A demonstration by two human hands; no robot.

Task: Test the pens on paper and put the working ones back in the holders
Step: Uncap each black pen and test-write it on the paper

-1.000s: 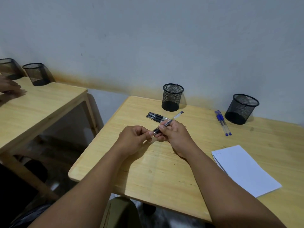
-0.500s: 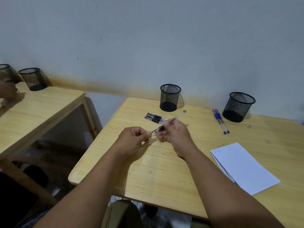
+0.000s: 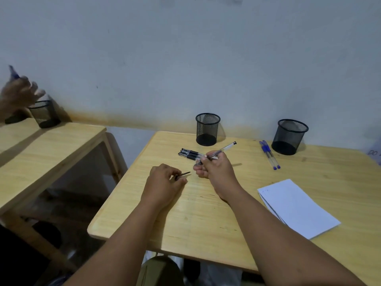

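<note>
Cap (image 3: 183, 174) pulled off pen (image 3: 223, 150); left hand (image 3: 165, 182) hides cap's base.

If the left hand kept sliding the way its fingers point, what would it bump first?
Probably the right hand, which holds a pen just ahead. The left hand pinches the black cap, pointing that way; depth is uncertain.
</note>
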